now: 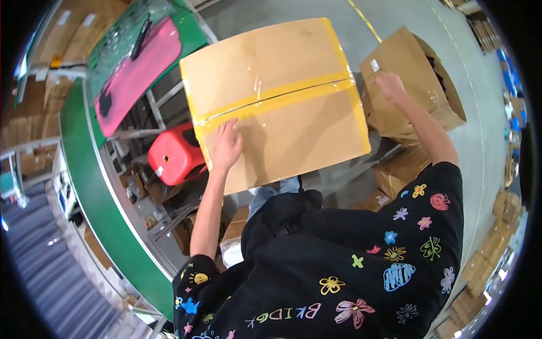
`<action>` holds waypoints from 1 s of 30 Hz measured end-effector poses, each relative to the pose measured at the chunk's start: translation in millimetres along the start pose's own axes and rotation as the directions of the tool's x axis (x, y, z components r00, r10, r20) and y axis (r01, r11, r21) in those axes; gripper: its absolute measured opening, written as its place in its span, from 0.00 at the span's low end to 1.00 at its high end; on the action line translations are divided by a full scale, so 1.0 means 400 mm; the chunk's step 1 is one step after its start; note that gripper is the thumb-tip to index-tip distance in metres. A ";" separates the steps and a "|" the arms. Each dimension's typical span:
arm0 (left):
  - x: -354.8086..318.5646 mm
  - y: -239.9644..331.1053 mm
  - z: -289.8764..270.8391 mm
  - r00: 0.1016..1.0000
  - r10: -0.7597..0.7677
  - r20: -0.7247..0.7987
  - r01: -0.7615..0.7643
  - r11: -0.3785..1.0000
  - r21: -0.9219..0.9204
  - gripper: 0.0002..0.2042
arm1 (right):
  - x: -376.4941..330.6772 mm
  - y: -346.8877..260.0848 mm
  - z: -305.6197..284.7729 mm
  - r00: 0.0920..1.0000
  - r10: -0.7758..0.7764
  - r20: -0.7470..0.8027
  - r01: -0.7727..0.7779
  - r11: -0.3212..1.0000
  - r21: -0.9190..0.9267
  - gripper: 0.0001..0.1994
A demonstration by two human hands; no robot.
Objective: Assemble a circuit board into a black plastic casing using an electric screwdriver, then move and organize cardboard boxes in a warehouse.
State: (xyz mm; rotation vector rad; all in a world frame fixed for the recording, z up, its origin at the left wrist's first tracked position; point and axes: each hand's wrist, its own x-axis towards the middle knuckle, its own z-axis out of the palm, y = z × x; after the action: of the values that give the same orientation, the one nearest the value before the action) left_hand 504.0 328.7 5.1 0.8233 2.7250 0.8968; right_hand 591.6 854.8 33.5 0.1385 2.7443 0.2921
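A large brown carton [282,130] stands in front of me, its top flaps meeting at a seam. Yellow tape runs along that seam and down the side edges. My left hand [228,144] rests with fingers stretched out on the carton's top near its left edge, just below the seam. To the right, my right hand [390,87] has its fingers curled, over the side of a second brown carton [406,85]. Whether those fingers hold anything is hidden. That second carton is open on its far right side, with dark things inside.
On the left is a green-topped table [84,135] with a pink mat [144,70] and clear plastic wrap. A red stool [172,155] stands between table and large carton. More cartons [402,172] lie low at the right. Yellow lines [366,21] mark the grey floor.
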 end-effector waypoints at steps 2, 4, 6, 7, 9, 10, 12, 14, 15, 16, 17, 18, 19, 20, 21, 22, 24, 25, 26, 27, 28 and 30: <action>0.077 0.023 0.043 0.995 0.082 0.051 -0.089 0.984 0.156 0.25 | -0.030 0.046 0.022 0.975 0.189 0.115 -0.202 0.972 0.119 0.10; 0.121 0.042 0.080 0.986 0.137 0.094 -0.160 0.935 0.316 0.30 | -0.026 0.018 0.009 0.952 0.298 -0.075 -0.182 0.743 0.644 0.11; 0.146 0.037 0.119 0.984 -0.013 0.178 -0.065 0.904 0.422 0.37 | -0.004 -0.025 0.033 0.938 0.307 -0.161 -0.095 0.674 0.733 0.12; 0.163 0.045 0.133 0.982 0.003 0.187 -0.084 0.901 0.425 0.37 | 0.012 -0.039 0.055 0.916 0.318 -0.246 0.005 0.603 0.798 0.12; 0.171 0.052 0.138 0.978 -0.052 0.201 -0.040 0.904 0.425 0.39 | 0.052 -0.065 0.087 0.885 0.408 -0.224 -0.046 0.557 0.829 0.12; 0.176 0.049 0.135 0.977 -0.044 0.209 -0.053 0.898 0.437 0.39 | 0.069 -0.076 0.100 0.856 0.476 -0.203 -0.085 0.515 0.853 0.12; 0.189 0.039 0.119 0.938 -0.113 0.329 -0.036 0.909 0.415 0.37 | 0.105 -0.093 0.110 0.858 0.477 -0.190 -0.069 0.475 0.877 0.12; 0.196 0.040 0.114 0.922 -0.148 0.357 -0.012 0.912 0.410 0.36 | 0.127 -0.093 0.123 0.859 0.480 -0.181 -0.053 0.435 0.899 0.12; 0.200 0.043 0.112 0.904 -0.183 0.387 0.019 0.920 0.391 0.35 | 0.129 -0.082 0.133 0.871 0.465 -0.160 -0.053 0.411 0.910 0.11; 0.204 0.045 0.109 0.906 -0.175 0.385 0.006 0.916 0.401 0.35 | 0.130 -0.073 0.144 0.882 0.451 -0.139 -0.054 0.388 0.920 0.11; 0.199 0.037 0.109 0.901 -0.188 0.390 0.026 0.923 0.385 0.34 | 0.131 -0.074 0.147 0.879 0.455 -0.144 -0.046 0.381 0.923 0.11; 0.202 0.029 0.110 0.896 -0.199 0.397 0.045 0.930 0.366 0.33 | 0.128 -0.076 0.152 0.881 0.439 -0.178 0.001 0.375 0.927 0.10; 0.211 0.020 0.111 0.898 -0.192 0.395 0.035 0.928 0.372 0.33 | 0.124 -0.077 0.156 0.880 0.425 -0.213 0.046 0.370 0.928 0.10; 0.209 0.014 0.111 0.904 -0.175 0.389 0.022 0.930 0.368 0.33 | 0.112 -0.086 0.149 0.878 0.428 -0.213 0.048 0.366 0.929 0.10; 0.209 0.007 0.110 0.910 -0.157 0.384 0.008 0.932 0.362 0.32 | 0.098 -0.094 0.143 0.893 0.389 -0.226 0.054 0.406 0.912 0.09; 0.214 0.000 0.108 0.910 -0.153 0.386 0.002 0.931 0.364 0.32 | 0.078 -0.098 0.137 0.906 0.350 -0.237 0.061 0.445 0.893 0.09; 0.241 0.040 0.094 0.850 -0.244 0.467 0.064 0.928 0.368 0.32 | 0.015 -0.083 0.136 0.938 0.294 -0.184 0.031 0.459 0.888 0.09; 0.248 0.063 0.093 0.849 -0.233 0.474 0.052 0.930 0.364 0.32 | -0.023 -0.076 0.136 0.965 0.226 -0.132 0.009 0.475 0.880 0.09; 0.249 0.085 0.089 0.834 -0.271 0.481 0.072 0.917 0.393 0.31 | -0.072 -0.084 0.120 0.964 0.231 -0.134 0.007 0.480 0.877 0.09; 0.251 0.093 0.084 0.820 -0.317 0.477 0.103 0.901 0.421 0.30 | -0.112 -0.101 0.096 0.988 0.153 0.030 -0.091 0.413 0.906 0.09; 0.245 0.077 0.091 0.827 -0.316 0.466 0.111 0.903 0.415 0.30 | -0.143 -0.114 0.078 0.980 0.062 0.187 -0.197 0.355 0.914 0.09; 0.227 0.044 0.135 0.952 -0.094 0.293 -0.063 0.872 0.485 0.30 | -0.201 -0.110 0.199 0.984 0.065 -0.166 0.115 0.477 0.871 0.10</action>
State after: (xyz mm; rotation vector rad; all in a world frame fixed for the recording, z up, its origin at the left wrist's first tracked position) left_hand 452.6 417.3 -26.1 0.9241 2.6873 0.0361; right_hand 693.5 815.8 -19.8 0.3490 2.7517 -1.2428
